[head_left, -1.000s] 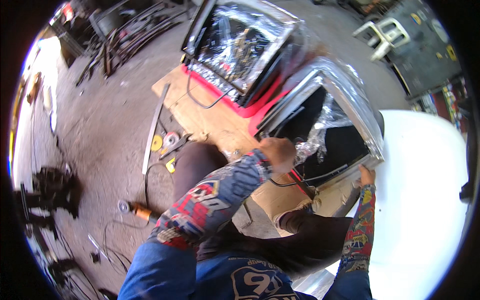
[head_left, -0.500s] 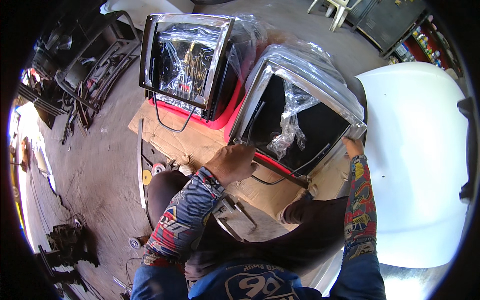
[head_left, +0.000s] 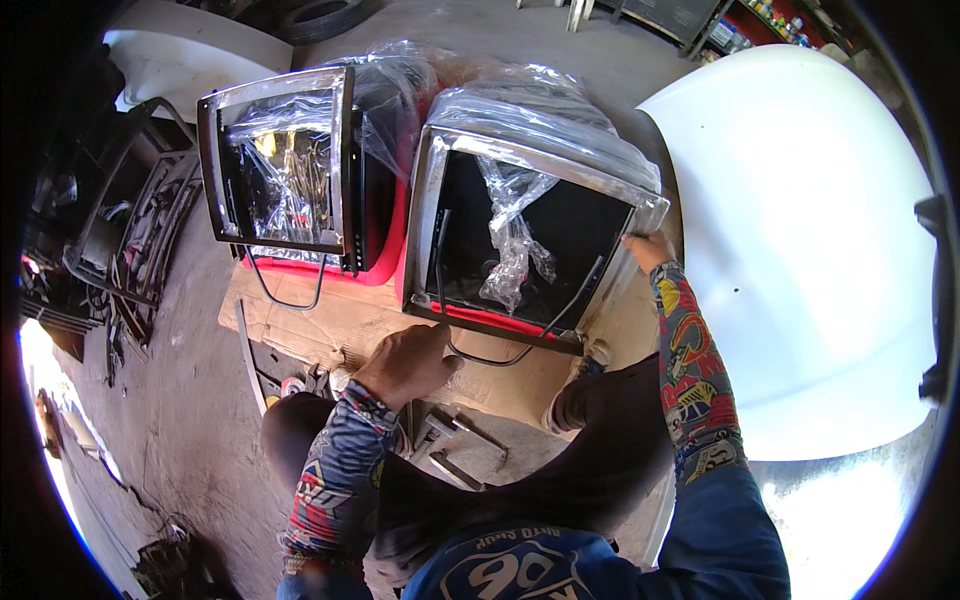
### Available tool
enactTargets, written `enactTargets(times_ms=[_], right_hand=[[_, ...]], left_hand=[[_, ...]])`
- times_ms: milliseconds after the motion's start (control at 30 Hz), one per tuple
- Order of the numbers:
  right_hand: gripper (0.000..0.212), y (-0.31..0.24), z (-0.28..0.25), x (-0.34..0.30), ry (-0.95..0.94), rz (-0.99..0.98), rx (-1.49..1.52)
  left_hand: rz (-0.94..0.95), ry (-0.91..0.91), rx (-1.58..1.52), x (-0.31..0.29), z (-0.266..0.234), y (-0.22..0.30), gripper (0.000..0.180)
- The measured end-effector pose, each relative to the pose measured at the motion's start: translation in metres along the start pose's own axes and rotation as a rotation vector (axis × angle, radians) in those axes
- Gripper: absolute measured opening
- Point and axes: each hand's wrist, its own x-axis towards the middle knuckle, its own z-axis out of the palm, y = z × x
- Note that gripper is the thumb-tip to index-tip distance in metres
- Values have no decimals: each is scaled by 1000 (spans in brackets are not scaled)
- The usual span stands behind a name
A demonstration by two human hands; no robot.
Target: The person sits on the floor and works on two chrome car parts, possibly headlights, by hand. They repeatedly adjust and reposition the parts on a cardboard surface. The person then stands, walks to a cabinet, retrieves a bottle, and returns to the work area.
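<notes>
Right hand [head_left: 648, 250] closed over the right-hand corner of a metal-framed seat part [head_left: 530, 235], fingers curled on the rim, thumb hidden. Left hand [head_left: 405, 362] loosely curled at the lower left corner of the same frame, touching or almost touching a thin black wire loop [head_left: 495, 350] hanging under the bottom edge; hard to tell whether anything is actually pinched.

Best handled, judging from this pose, by keeping the right-hand clamp firm so the tilted frame cannot slide off its red base, working the wire with the left hand only, and keeping fingers clear of the sharp-looking metal edge.

Between the two hands: frame roughly square, bright bare metal, tilted up toward the wearer, dark inside. Crumpled clear plastic wrap [head_left: 512, 225] hanging down the middle of the opening, more wrap bunched over the top edge. Red panel showing along the bottom.

Just below the hands: flat brown cardboard [head_left: 350, 325] on the ground, under the frame. Near the left wrist, small metal brackets [head_left: 455, 440] and tools lying loose.

Beyond the left hand, to the left of the held frame and touching it: a second metal-framed part [head_left: 280, 165], also wrapped in clear plastic, standing on red.

Beyond the right hand: large white curved body panel [head_left: 820, 250], smooth and glossy.

Further left: dusty concrete floor [head_left: 180, 400] and a heap of dark scrap metal [head_left: 120, 240]
</notes>
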Motion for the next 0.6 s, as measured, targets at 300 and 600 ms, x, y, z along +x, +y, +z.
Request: enactTargets(times_ms=[300,600], right_hand=[[65,-3,-3,1,-95,39,31],[53,-9,-4,-10,-46,7,143]], left_hand=[[18,52,24,-8,-2,-9,35],[20,76,6,-8,-1,-11,35]])
